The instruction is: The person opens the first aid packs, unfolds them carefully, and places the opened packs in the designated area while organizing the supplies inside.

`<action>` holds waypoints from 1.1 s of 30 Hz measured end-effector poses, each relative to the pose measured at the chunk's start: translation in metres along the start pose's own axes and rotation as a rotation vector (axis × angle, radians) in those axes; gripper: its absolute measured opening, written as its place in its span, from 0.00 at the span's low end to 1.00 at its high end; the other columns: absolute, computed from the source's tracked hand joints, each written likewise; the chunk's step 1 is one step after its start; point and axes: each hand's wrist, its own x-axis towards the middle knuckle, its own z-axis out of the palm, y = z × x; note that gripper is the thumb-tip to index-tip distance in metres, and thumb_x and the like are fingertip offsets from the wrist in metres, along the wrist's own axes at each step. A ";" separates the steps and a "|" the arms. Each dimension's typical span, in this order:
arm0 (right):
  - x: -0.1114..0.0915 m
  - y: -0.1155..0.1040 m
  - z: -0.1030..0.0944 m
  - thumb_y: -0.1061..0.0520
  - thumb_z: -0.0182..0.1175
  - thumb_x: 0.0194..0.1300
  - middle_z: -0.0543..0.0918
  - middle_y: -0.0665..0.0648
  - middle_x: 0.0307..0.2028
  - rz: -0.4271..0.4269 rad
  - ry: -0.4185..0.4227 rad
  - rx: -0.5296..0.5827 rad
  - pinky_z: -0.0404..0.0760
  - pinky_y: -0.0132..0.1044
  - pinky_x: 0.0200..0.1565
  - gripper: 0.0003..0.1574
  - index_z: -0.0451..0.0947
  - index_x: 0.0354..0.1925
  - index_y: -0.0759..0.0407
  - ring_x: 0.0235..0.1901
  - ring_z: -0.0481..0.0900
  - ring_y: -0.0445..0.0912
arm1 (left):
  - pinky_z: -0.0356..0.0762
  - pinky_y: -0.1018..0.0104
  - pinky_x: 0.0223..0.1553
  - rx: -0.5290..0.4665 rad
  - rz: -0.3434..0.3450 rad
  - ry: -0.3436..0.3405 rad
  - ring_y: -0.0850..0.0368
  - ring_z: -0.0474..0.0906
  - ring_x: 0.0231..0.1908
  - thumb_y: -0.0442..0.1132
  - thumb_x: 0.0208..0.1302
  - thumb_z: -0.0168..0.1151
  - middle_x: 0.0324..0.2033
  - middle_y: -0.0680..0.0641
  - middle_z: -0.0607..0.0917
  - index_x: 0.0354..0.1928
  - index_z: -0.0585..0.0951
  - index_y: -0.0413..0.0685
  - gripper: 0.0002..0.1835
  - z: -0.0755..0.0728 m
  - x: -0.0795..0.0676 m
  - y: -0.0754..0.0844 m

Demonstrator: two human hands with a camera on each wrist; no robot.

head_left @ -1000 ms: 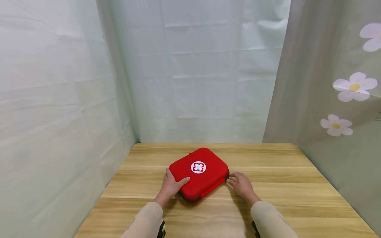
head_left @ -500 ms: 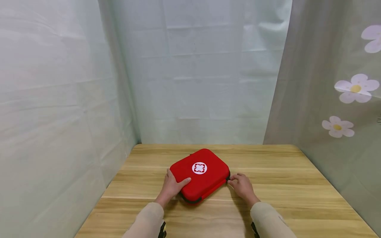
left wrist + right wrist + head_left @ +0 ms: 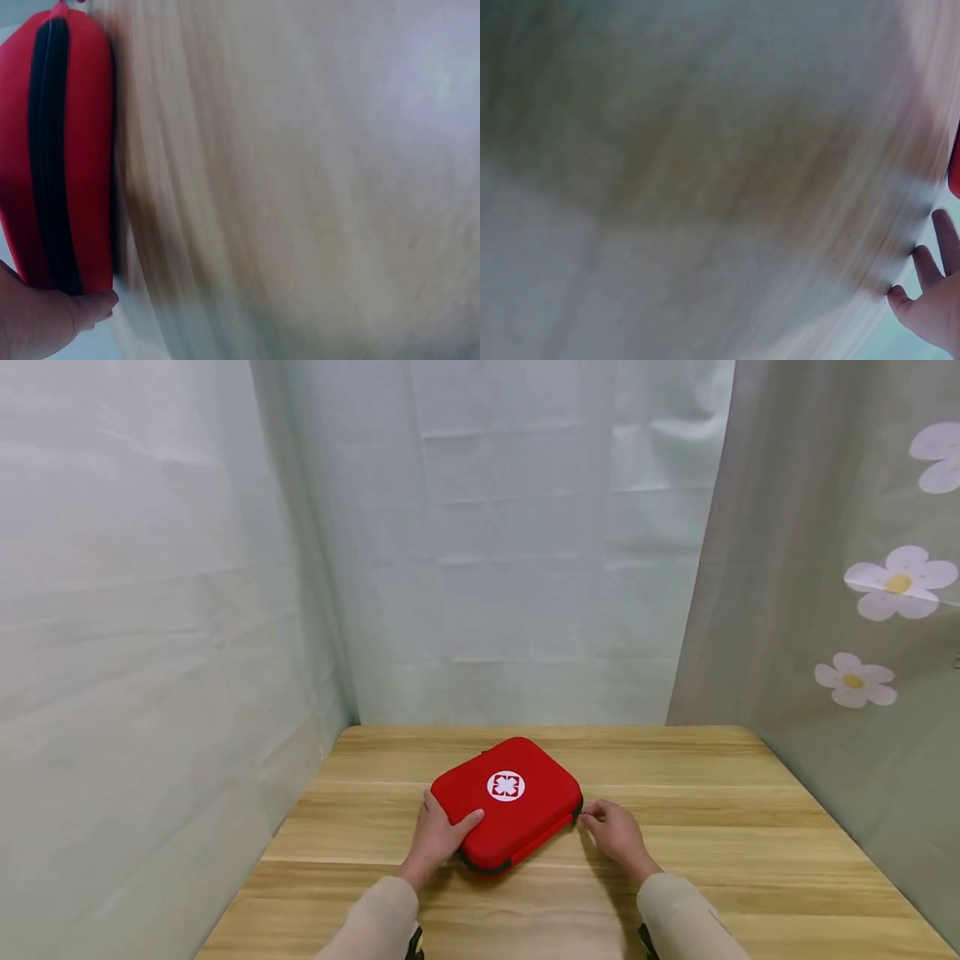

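Note:
A red first-aid case (image 3: 525,814) with a white round emblem lies slantwise on the table, its lid down. My left hand (image 3: 437,833) grips its near left side, thumb on the lid and fingers along the edge. In the left wrist view the black zipper (image 3: 49,150) runs along the case's side, closed where it shows. At the right corner of the case, my right hand (image 3: 617,833) pinches the zipper pull (image 3: 577,815) between thumb and forefinger. The other fingers (image 3: 927,268) of that hand spread apart in the right wrist view.
The wooden table (image 3: 750,860) has rounded far corners. Pale curtains (image 3: 517,543) hang behind it and to the left, and a grey curtain with flowers (image 3: 757,568) hangs on the right.
My right fingers have drawn together at the case's right corner and moved slightly around it. The left hand keeps its grip, and the case stays in place.

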 end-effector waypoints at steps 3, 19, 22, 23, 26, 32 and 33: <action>0.000 0.002 -0.001 0.61 0.65 0.64 0.83 0.50 0.28 0.023 0.007 0.004 0.75 0.42 0.38 0.04 0.82 0.31 0.58 0.31 0.77 0.46 | 0.75 0.45 0.54 0.003 -0.013 0.025 0.38 0.68 0.56 0.53 0.55 0.74 0.56 0.34 0.69 0.68 0.52 0.30 0.53 0.005 -0.002 0.002; 0.003 0.001 -0.002 0.64 0.67 0.61 0.87 0.54 0.31 0.008 0.041 -0.004 0.76 0.41 0.37 0.03 0.87 0.31 0.60 0.33 0.80 0.48 | 0.73 0.44 0.57 -0.028 -0.066 0.013 0.37 0.67 0.57 0.53 0.52 0.76 0.58 0.32 0.67 0.69 0.50 0.28 0.58 0.009 -0.003 -0.002; 0.003 0.000 -0.002 0.64 0.68 0.60 0.88 0.55 0.31 -0.011 0.053 -0.012 0.75 0.40 0.36 0.03 0.88 0.30 0.60 0.32 0.80 0.47 | 0.75 0.46 0.55 -0.041 -0.043 0.004 0.39 0.68 0.57 0.51 0.52 0.76 0.57 0.35 0.68 0.68 0.53 0.30 0.54 0.006 0.000 -0.004; 0.003 0.000 -0.002 0.64 0.68 0.60 0.88 0.55 0.31 -0.007 0.053 -0.011 0.74 0.39 0.35 0.03 0.88 0.30 0.60 0.31 0.79 0.46 | 0.75 0.46 0.54 -0.045 -0.035 -0.002 0.39 0.68 0.57 0.50 0.53 0.76 0.57 0.35 0.69 0.67 0.53 0.30 0.53 0.005 0.001 -0.005; 0.002 -0.001 -0.002 0.63 0.68 0.61 0.87 0.54 0.31 0.000 0.052 -0.009 0.72 0.37 0.32 0.04 0.87 0.29 0.60 0.29 0.75 0.43 | 0.77 0.47 0.53 -0.069 -0.022 -0.032 0.40 0.68 0.57 0.48 0.53 0.76 0.57 0.36 0.69 0.67 0.54 0.31 0.51 0.001 0.003 -0.006; 0.004 0.000 -0.004 0.63 0.67 0.62 0.87 0.54 0.30 -0.012 0.068 -0.022 0.73 0.38 0.33 0.04 0.87 0.29 0.60 0.29 0.75 0.43 | 0.75 0.47 0.56 -0.067 -0.028 -0.088 0.40 0.68 0.57 0.46 0.56 0.75 0.57 0.36 0.69 0.68 0.52 0.31 0.50 -0.002 0.010 -0.007; 0.004 0.000 -0.004 0.62 0.67 0.62 0.87 0.55 0.30 -0.007 0.071 -0.022 0.73 0.38 0.33 0.04 0.87 0.29 0.60 0.29 0.75 0.44 | 0.74 0.47 0.56 -0.058 -0.028 -0.093 0.40 0.68 0.57 0.46 0.56 0.75 0.57 0.36 0.69 0.68 0.52 0.31 0.50 -0.002 0.011 -0.008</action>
